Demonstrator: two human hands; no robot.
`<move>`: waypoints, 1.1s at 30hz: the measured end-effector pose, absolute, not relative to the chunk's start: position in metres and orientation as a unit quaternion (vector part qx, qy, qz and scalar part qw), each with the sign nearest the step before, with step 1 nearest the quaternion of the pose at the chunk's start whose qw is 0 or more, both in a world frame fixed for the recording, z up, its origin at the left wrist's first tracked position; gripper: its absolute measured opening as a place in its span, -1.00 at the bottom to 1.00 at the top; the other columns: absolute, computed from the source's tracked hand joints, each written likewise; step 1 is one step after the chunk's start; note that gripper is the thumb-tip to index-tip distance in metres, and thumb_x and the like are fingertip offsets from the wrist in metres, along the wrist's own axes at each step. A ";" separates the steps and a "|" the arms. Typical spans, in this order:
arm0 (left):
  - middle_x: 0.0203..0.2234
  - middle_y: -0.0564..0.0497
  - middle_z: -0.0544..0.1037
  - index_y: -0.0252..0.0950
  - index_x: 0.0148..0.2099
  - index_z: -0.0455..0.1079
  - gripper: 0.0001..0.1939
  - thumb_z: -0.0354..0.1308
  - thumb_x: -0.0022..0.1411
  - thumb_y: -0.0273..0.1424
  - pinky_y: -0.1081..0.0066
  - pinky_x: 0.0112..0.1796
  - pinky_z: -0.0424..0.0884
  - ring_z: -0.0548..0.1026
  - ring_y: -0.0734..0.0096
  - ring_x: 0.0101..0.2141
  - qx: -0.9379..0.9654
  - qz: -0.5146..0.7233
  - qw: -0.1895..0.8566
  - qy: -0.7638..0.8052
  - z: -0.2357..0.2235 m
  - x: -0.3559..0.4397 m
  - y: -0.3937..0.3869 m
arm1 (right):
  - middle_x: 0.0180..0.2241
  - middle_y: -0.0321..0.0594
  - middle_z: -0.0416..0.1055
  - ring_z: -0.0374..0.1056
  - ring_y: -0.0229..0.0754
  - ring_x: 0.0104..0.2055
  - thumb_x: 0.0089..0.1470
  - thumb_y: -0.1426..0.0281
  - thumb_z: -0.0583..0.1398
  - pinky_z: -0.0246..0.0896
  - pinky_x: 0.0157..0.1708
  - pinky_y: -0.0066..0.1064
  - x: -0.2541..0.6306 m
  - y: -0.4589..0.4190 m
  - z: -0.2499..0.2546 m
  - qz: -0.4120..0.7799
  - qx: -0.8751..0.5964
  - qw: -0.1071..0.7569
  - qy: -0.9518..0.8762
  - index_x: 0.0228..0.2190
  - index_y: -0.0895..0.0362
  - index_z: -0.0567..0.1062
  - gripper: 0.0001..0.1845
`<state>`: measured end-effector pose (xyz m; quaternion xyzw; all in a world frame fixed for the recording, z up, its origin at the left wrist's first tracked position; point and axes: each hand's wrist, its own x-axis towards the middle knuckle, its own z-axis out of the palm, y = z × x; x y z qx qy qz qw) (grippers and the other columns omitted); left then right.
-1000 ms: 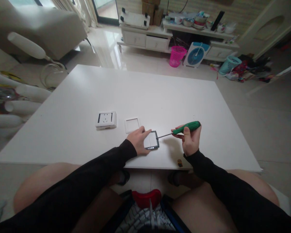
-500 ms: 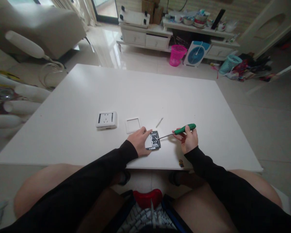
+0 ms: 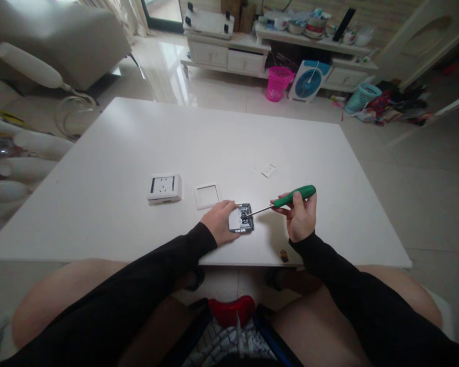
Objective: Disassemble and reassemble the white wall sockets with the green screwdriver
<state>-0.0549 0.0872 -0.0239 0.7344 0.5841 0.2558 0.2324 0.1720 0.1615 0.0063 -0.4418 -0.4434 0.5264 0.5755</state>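
Observation:
My left hand [image 3: 220, 223] grips a wall switch [image 3: 234, 219] by its sides on the white table. The switch's right half lies bare, with dark inner parts showing; a white rocker covers the left half. In my right hand [image 3: 301, 218] is a green-handled screwdriver [image 3: 294, 196], its metal shaft slanting down to the left with the tip at the exposed half. A loose white rocker plate [image 3: 268, 170] lies beyond the screwdriver. Just behind my left hand rests a white square frame [image 3: 195, 198]. Further left sits a white wall socket [image 3: 163, 188] on a box.
The white table [image 3: 137, 137] has a small brown-yellow sticker [image 3: 283, 256] near its front edge. Across the floor stand a pink basket [image 3: 278, 84], a blue fan [image 3: 309, 81] and a white cabinet [image 3: 210, 55]. White chair parts [image 3: 42, 145] are at the left.
The right rocker plate has come off the switch, flown up, and now lies further back on the table. The screwdriver's tip has shifted slightly inward over the bared half.

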 end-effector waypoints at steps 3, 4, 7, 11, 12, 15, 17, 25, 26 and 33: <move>0.05 -0.25 0.52 -0.29 0.09 0.34 -0.32 0.45 -0.06 -0.23 -0.03 0.13 0.48 0.51 -0.10 0.08 0.726 0.268 0.235 0.589 -0.024 -0.053 0.088 | -0.32 -0.44 0.56 0.64 -0.17 -0.36 0.22 0.04 0.28 0.63 -0.47 -0.34 0.166 0.153 0.007 0.521 -0.420 0.574 -0.472 -0.17 -0.04 0.21 -0.59; 0.05 -0.25 0.52 -0.29 0.09 0.34 -0.33 0.45 -0.05 -0.24 -0.03 0.12 0.49 0.52 -0.10 0.07 0.724 0.270 0.236 0.589 -0.024 -0.052 0.088 | -0.30 -0.43 0.55 0.64 -0.18 -0.35 0.24 0.06 0.28 0.64 -0.45 -0.33 0.164 0.150 0.008 0.516 -0.415 0.574 -0.482 -0.16 -0.03 0.22 -0.61; 0.04 -0.25 0.53 -0.29 0.07 0.34 -0.35 0.45 -0.06 -0.25 -0.02 0.11 0.49 0.52 -0.09 0.06 0.721 0.279 0.238 0.588 -0.023 -0.050 0.088 | -0.25 -0.39 0.54 0.64 -0.19 -0.30 0.29 0.12 0.25 0.64 -0.41 -0.33 0.158 0.139 0.013 0.495 -0.392 0.571 -0.525 -0.14 -0.02 0.23 -0.67; 0.00 -0.26 0.54 -0.31 0.06 0.34 -0.35 0.45 -0.06 -0.24 -0.02 0.09 0.50 0.54 -0.08 0.03 0.716 0.285 0.238 0.591 -0.024 -0.049 0.089 | -0.23 -0.36 0.51 0.61 -0.22 -0.29 0.31 0.16 0.24 0.64 -0.37 -0.33 0.155 0.132 0.018 0.472 -0.371 0.565 -0.565 -0.11 -0.03 0.23 -0.70; 0.00 -0.26 0.53 -0.31 0.06 0.34 -0.35 0.45 -0.05 -0.23 -0.02 0.09 0.50 0.54 -0.09 0.03 0.716 0.285 0.237 0.592 -0.025 -0.048 0.089 | -0.23 -0.37 0.51 0.61 -0.23 -0.29 0.31 0.14 0.24 0.64 -0.38 -0.33 0.154 0.134 0.017 0.475 -0.378 0.565 -0.559 -0.12 -0.03 0.23 -0.69; 0.01 -0.27 0.53 -0.31 0.05 0.34 -0.35 0.45 -0.04 -0.19 -0.04 0.10 0.48 0.53 -0.09 0.04 0.715 0.286 0.235 0.593 -0.025 -0.047 0.088 | -0.28 -0.44 0.50 0.62 -0.22 -0.33 0.24 0.05 0.27 0.64 -0.44 -0.34 0.156 0.143 0.008 0.512 -0.428 0.562 -0.489 -0.16 -0.04 0.21 -0.61; 0.00 -0.26 0.53 -0.31 0.05 0.33 -0.35 0.46 -0.04 -0.18 -0.05 0.10 0.48 0.53 -0.09 0.03 0.713 0.289 0.235 0.595 -0.026 -0.047 0.088 | -0.33 -0.49 0.50 0.63 -0.21 -0.36 0.16 -0.02 0.31 0.63 -0.47 -0.36 0.157 0.148 0.001 0.542 -0.458 0.558 -0.431 -0.19 -0.05 0.20 -0.52; 0.01 -0.23 0.51 -0.27 0.07 0.30 -0.34 0.45 -0.03 -0.21 -0.04 0.10 0.46 0.51 -0.08 0.04 0.714 0.281 0.255 0.588 -0.024 -0.049 0.088 | -0.40 -0.49 0.52 0.64 -0.17 -0.39 0.05 -0.05 0.37 0.63 -0.47 -0.35 0.156 0.155 -0.006 0.570 -0.491 0.553 -0.358 -0.22 -0.03 0.23 -0.45; 0.01 -0.23 0.50 -0.26 0.08 0.29 -0.34 0.44 -0.02 -0.21 -0.05 0.11 0.45 0.50 -0.08 0.04 0.719 0.278 0.255 0.584 -0.023 -0.050 0.088 | -0.41 -0.49 0.52 0.63 -0.17 -0.40 0.05 -0.05 0.37 0.63 -0.48 -0.35 0.156 0.156 -0.005 0.572 -0.496 0.550 -0.353 -0.23 -0.03 0.23 -0.45; 0.02 -0.23 0.50 -0.27 0.08 0.28 -0.34 0.43 -0.02 -0.23 -0.04 0.12 0.45 0.49 -0.07 0.05 0.723 0.279 0.259 0.577 -0.023 -0.050 0.090 | -0.47 -0.50 0.48 0.62 -0.17 -0.45 0.08 -0.03 0.36 0.61 -0.54 -0.38 0.156 0.169 0.000 0.589 -0.523 0.514 -0.339 -0.26 -0.01 0.21 -0.47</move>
